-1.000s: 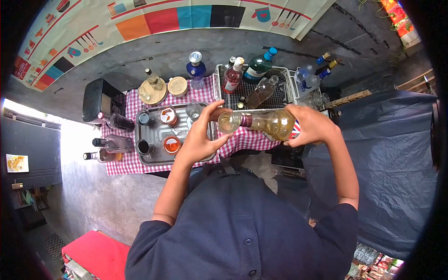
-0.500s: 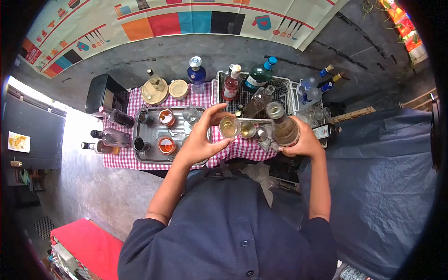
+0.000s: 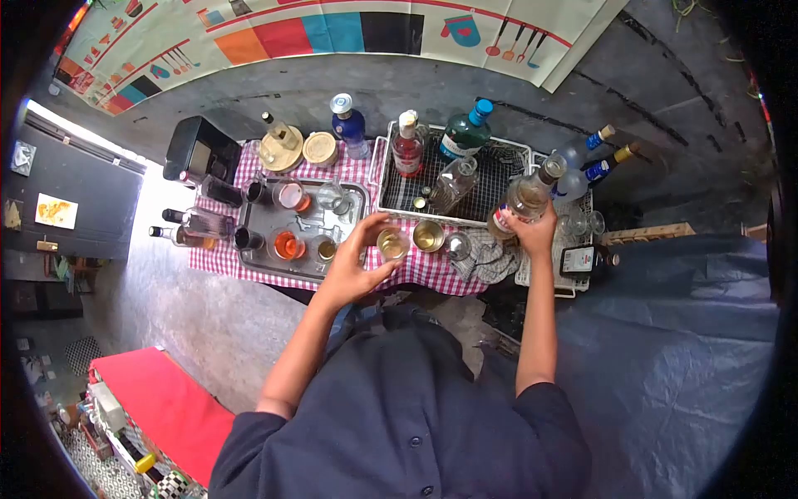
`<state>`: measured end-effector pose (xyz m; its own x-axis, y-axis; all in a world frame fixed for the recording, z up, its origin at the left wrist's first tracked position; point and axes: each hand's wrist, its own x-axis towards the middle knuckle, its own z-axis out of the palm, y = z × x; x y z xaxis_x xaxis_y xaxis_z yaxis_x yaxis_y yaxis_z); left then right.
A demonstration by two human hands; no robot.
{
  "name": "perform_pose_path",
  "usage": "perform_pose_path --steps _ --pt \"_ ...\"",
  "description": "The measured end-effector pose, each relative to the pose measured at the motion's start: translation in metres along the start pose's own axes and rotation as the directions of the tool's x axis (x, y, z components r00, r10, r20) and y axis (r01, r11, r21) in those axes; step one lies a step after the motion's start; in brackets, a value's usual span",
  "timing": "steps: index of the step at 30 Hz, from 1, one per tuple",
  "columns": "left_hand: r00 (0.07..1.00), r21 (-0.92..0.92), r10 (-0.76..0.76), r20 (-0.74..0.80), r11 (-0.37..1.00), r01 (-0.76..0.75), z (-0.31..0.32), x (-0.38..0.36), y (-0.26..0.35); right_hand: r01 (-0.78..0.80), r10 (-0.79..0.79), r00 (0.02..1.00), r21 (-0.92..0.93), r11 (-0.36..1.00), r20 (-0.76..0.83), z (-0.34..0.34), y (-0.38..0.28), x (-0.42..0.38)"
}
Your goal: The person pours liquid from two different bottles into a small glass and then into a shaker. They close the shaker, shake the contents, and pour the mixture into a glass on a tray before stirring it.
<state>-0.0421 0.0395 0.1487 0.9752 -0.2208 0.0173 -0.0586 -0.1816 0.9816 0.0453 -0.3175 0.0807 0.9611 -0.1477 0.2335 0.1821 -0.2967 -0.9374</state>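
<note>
Over the near side of a pink-and-white checked cloth (image 3: 401, 280), the L hand (image 3: 355, 269) is curled round a small clear glass (image 3: 392, 244) w/ pale yellow liquid, thumb & fingers on its smooth round wall. R hand (image 3: 533, 229) grips a clear glass btl (image 3: 525, 198), round-shouldered, narrow-necked, w/ a label low down, well apart from the small glass, nr the right end of the white wire rack (image 3: 382, 208). Just right of the small glass: a round cup (image 3: 428, 236), yellowish liquid in it, then a clear stemmed glass (image 3: 458, 246) & a crumpled checked towel (image 3: 490, 259). Far side, in the rack's dark mesh, a clear btl w/ angular body (image 3: 453, 188) leans over. Left: a grey rounded-corner tray (image 3: 309, 185), w/ a tumbler of orange-red liquid (image 3: 288, 246) at its near side
</note>
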Motion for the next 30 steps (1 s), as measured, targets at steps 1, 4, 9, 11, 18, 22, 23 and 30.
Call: perform_pose_path --steps 1,4,9,11,18,22,23,30 --pt "1.000 0.009 -0.015 -0.023 1.000 0.015 0.003 -0.001 -0.007 0.015 -0.016 1.000 -0.015 1.000 -0.011 0.004 0.009 0.007" --pt "0.993 -0.004 -0.072 -0.093 0.997 0.072 0.010 -0.014 -0.023 0.080 -0.085 0.995 -0.089 0.993 -0.052 0.015 0.036 0.019" --pt "0.973 -0.021 -0.176 -0.148 0.984 0.175 0.008 -0.030 -0.029 0.027 -0.035 0.991 -0.068 0.997 -0.128 0.043 0.071 0.028" --pt "0.971 -0.022 -0.169 -0.172 0.986 0.167 0.009 -0.033 -0.033 -0.097 0.101 0.984 0.036 0.995 -0.143 0.050 0.069 0.024" --pt "0.971 -0.047 -0.178 -0.160 0.984 0.172 0.027 -0.035 -0.039 -0.013 0.009 0.991 -0.034 0.999 -0.133 0.055 0.105 0.014" --pt "0.979 -0.043 -0.173 -0.108 0.985 0.169 0.036 -0.030 -0.042 -0.030 0.031 0.992 0.005 1.000 -0.119 0.052 0.100 0.003" --pt "0.979 -0.051 -0.181 -0.090 0.983 0.177 0.038 -0.028 -0.042 -0.046 0.047 0.991 0.018 0.999 -0.123 0.051 0.100 0.002" --pt "0.988 -0.080 -0.157 0.002 0.984 0.156 0.048 -0.014 -0.049 -0.187 0.201 0.978 -0.193 0.963 0.051 0.014 0.109 -0.015"
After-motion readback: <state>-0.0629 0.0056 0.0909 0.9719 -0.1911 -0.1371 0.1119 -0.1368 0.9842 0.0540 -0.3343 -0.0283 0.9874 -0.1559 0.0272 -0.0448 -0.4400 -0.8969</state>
